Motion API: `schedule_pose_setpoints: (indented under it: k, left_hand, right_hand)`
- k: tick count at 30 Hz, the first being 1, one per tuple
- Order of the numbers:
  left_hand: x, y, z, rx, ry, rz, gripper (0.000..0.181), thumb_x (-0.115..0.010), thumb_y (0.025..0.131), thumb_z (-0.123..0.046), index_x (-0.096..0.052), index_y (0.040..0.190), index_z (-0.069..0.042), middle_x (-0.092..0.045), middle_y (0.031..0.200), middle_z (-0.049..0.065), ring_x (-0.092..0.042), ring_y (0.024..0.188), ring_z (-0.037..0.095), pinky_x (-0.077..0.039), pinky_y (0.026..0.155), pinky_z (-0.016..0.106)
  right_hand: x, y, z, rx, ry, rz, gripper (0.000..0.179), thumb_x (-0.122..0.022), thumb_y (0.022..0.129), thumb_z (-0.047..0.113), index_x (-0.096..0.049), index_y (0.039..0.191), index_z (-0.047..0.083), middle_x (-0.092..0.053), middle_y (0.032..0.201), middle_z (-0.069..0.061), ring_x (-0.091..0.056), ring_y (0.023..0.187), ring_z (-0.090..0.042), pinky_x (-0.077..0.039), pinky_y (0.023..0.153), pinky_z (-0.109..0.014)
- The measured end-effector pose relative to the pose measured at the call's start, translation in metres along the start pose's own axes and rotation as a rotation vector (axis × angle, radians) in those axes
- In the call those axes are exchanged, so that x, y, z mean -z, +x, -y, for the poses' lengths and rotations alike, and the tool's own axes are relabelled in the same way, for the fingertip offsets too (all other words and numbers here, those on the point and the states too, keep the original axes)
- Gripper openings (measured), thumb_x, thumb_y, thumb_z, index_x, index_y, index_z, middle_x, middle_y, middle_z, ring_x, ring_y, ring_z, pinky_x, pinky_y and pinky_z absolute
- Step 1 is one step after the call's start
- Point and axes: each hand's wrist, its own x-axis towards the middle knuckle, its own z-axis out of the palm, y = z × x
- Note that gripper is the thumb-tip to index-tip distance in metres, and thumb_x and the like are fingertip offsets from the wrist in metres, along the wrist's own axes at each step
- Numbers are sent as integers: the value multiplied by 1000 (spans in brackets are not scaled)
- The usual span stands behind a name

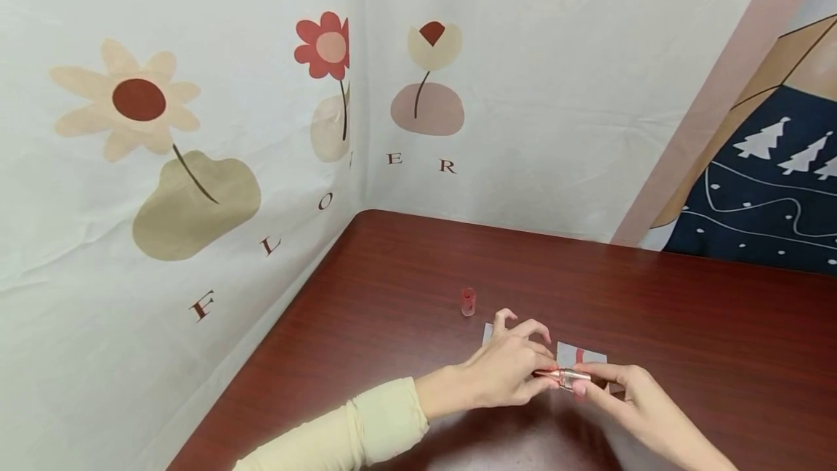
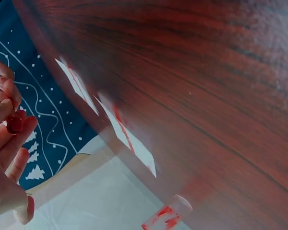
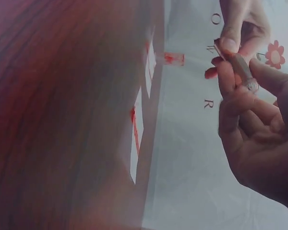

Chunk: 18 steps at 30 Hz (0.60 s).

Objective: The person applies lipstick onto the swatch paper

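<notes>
Both hands meet over the table around a small rose-gold lipstick tube (image 1: 566,377). My left hand (image 1: 510,368) pinches its left end between thumb and finger, the other fingers spread above. With thumb and fingertips, my right hand (image 1: 634,400) grips the right end. In the right wrist view the lipstick tube (image 3: 242,68) slants between the two hands, its silvery end showing. Two white paper pieces lie beneath and behind the hands; the right paper (image 1: 580,353) bears a red streak, and the left paper (image 1: 487,333) is mostly hidden by my left hand.
A small clear cylinder (image 1: 468,302) with red smears stands on the dark red-brown table (image 1: 392,289), beyond my left hand. White flower-printed cloth (image 1: 523,129) hangs along the table's left and back edges. A navy cloth with white trees (image 1: 765,187) hangs at the back right.
</notes>
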Motion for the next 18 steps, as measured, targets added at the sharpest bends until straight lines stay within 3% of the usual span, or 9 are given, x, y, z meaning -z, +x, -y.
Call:
schedule_pose_setpoints:
  k: [6,9,13,16,18]
  left_hand:
    - [-1,1,2,21,-12,33,16,-66,86,-38,-75,94,-28,-65,90,-24,-42,109,2,-23,93,42]
    - [-3,2,2,30,-16,36,15,-66,85,-38,-74,94,-28,-65,90,-24,-42,108,1,-23,93,42]
    - [-4,1,2,58,-18,47,20,-65,86,-42,-73,98,-29,-65,95,-23,-42,107,2,-23,93,44]
    - [0,-3,3,183,-120,60,40,-60,86,-51,-65,118,-28,-61,108,-19,-41,108,3,-24,92,44]
    - [4,-9,3,341,-309,22,46,-58,87,-51,-59,125,-26,-61,109,-17,-43,106,4,-25,91,42]
  right_hand:
    - [-10,0,0,193,-184,-230,26,-75,74,3,-72,99,10,-55,77,19,-41,55,4,-35,48,-11]
    - [-12,0,-2,239,-206,-268,32,-77,71,1,-72,100,12,-56,81,17,-42,59,4,-35,50,-9]
    - [-12,-2,-2,214,-213,-274,31,-77,71,1,-71,100,12,-59,85,15,-44,60,4,-36,50,-10]
    - [-10,-2,0,133,-191,-278,28,-75,74,3,-71,101,9,-62,89,12,-48,61,3,-39,50,-13]
    - [-8,-2,1,75,-175,-291,26,-74,77,4,-70,102,8,-64,90,10,-50,60,1,-40,50,-15]
